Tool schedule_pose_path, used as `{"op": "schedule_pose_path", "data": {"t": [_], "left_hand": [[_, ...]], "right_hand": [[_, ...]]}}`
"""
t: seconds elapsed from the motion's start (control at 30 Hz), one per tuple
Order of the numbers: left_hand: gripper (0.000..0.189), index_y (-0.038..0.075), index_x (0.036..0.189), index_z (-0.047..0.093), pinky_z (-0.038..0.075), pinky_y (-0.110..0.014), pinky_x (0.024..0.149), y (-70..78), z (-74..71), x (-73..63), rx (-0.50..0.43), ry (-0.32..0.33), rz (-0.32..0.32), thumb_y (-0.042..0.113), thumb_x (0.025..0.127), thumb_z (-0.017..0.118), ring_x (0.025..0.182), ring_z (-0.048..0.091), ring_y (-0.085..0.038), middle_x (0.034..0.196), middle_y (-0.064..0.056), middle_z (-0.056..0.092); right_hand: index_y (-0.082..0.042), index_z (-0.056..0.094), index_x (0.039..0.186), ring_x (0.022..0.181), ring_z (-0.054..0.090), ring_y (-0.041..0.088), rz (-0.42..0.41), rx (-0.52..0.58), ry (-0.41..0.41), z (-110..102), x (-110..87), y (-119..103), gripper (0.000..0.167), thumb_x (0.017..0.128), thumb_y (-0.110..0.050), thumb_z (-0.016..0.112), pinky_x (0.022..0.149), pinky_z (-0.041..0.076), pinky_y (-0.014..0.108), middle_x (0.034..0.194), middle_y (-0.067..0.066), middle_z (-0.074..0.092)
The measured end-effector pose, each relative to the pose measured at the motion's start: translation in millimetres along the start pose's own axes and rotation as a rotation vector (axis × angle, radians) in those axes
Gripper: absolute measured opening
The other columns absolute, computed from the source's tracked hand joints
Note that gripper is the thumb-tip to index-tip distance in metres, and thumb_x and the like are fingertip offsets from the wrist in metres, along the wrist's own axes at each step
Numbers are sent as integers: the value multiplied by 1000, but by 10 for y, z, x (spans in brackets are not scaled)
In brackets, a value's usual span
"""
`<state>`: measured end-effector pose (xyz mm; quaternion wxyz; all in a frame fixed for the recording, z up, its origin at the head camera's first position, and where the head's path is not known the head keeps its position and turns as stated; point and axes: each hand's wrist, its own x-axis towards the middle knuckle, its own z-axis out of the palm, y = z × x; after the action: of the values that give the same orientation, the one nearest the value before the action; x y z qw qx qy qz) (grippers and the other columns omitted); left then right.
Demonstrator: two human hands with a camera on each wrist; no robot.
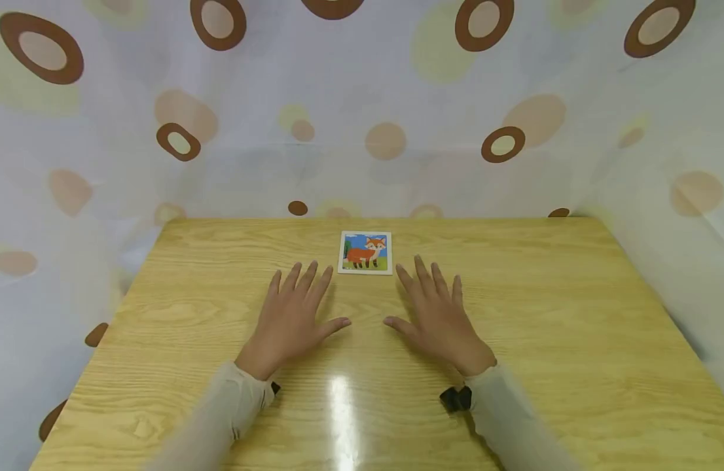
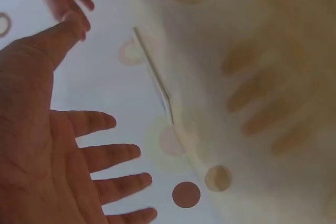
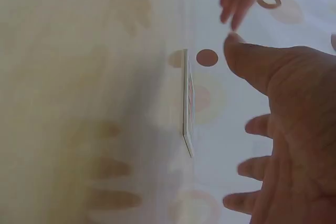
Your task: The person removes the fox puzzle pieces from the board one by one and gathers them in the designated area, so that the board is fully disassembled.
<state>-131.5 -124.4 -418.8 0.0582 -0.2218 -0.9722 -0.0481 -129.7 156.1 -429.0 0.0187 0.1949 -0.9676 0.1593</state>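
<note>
A small square fox picture puzzle [image 1: 365, 252] with a white border lies flat near the far edge of the table. My left hand [image 1: 294, 320] is spread palm down, its fingertips just left of and nearer than the picture. Mirroring it, my right hand [image 1: 437, 317] has its fingers spread by the picture's lower right corner. Neither hand holds anything. In the left wrist view the picture board [image 2: 153, 74] shows edge-on beyond the fingers; the right wrist view also catches the thin board [image 3: 187, 103] from the side.
The wooden table [image 1: 544, 314] is glossy and reflects the hands and a light streak. A pale curtain [image 1: 338, 78] with brown and beige spots surrounds its back and sides. A black strap piece [image 1: 456, 398] sits at the right cuff.
</note>
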Motion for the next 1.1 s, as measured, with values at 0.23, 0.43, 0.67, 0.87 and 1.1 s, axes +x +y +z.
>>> {"op": "schedule_pose_path", "data": {"t": [0.23,0.43,0.67,0.87,1.1], "left_hand": [[85,9,152,51,42,-58,108,-178,-20,570,-53,-61,11,69,94,61,138,49,-39,153,-18,50],[74,9,149,54,42,-57,108,-303,-35,883,-92,-106,-12,57,95,68,136,51,-37,151,-16,53],[74,11,152,53,40,-57,111,-322,26,1100,-64,-248,3,56,95,69,139,48,-38,155,-14,49],[75,15,154,51,37,-58,113,-306,68,1251,-93,-282,-2,57,95,69,142,45,-37,161,-11,43],[68,17,150,56,40,-60,109,-323,121,1284,-117,-303,23,53,95,71,139,49,-37,161,-7,43]], "right_hand": [[-7,41,158,147,32,49,-5,104,-77,-31,563,98,72,100,-41,68,118,20,66,164,23,30],[-8,48,154,148,34,42,44,108,-120,-92,922,148,63,101,-36,68,121,24,57,163,19,35],[-11,55,150,146,39,38,7,41,-181,-105,1149,141,61,98,-35,74,120,27,55,160,16,42],[-13,55,150,148,36,38,25,45,-222,-31,1236,161,63,97,-40,74,122,22,56,160,13,43],[-16,53,153,147,40,34,-1,6,-246,25,1264,166,67,95,-44,74,123,19,57,159,11,45]]}}
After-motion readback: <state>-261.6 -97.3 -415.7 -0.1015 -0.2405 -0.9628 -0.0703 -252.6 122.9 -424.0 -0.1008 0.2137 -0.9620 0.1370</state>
